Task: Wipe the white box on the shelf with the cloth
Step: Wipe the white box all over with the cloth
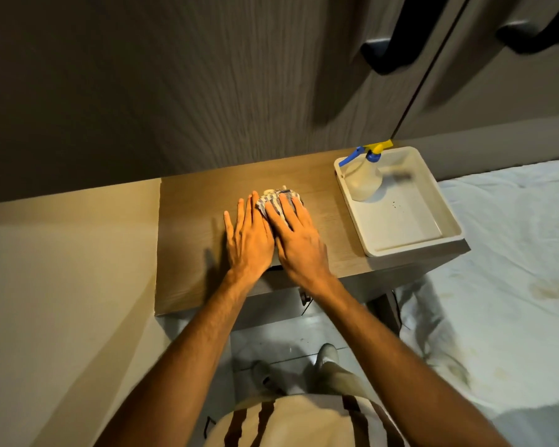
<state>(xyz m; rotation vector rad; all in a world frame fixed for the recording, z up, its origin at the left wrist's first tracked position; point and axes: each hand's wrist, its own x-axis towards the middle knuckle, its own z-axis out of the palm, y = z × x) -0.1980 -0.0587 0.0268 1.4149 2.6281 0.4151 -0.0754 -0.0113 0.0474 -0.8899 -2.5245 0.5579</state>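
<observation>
A striped blue and white cloth (pixel 273 197) lies bunched on the wooden shelf top (pixel 191 227). My right hand (pixel 296 235) lies flat on the cloth, fingers spread, covering most of it. My left hand (pixel 247 235) rests flat on the wood just left of the cloth, touching the right hand. The white box (pixel 410 221), an open shallow tray, stands at the shelf's right end, apart from both hands. A clear spray bottle (pixel 365 182) with a blue and yellow head stands in the box's far left corner.
A dark ribbed wall rises behind the shelf. Cabinet doors with black handles (pixel 388 56) hang above right. A bed with a white sheet (pixel 513 269) lies to the right. A beige wall (pixel 62 285) is at left, tiled floor and my feet below.
</observation>
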